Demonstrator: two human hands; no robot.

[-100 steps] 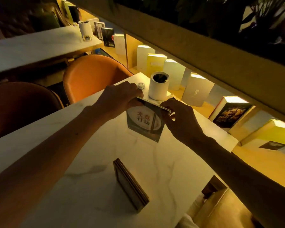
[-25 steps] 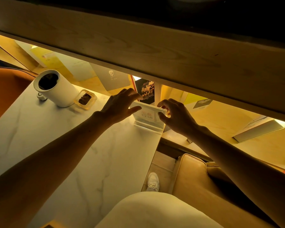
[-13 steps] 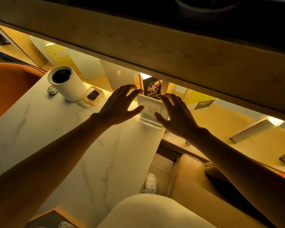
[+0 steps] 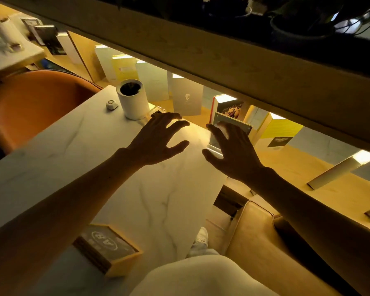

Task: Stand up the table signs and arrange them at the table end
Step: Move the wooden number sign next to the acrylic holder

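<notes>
A clear acrylic table sign (image 4: 239,124) stands upright at the far right corner of the white marble table (image 4: 77,146). My right hand (image 4: 233,152) hovers in front of it with fingers spread and hides much of its face. My left hand (image 4: 158,139) floats open over the table to the sign's left, holding nothing. A wooden-framed table sign (image 4: 109,248) with a dark face and white lettering lies flat near the front edge, beside my left forearm.
A white cylindrical holder (image 4: 132,99), a small white round device (image 4: 112,104) and a small clear dish (image 4: 157,113) sit at the table's far end. Books (image 4: 186,97) line the lit shelf beyond. An orange chair (image 4: 36,103) stands left, a tan seat (image 4: 261,242) right.
Both hands have let go of the acrylic sign and drawn back toward me with fingers spread. The sign stays standing at the table end. The view has tilted down, showing the wooden sign.
</notes>
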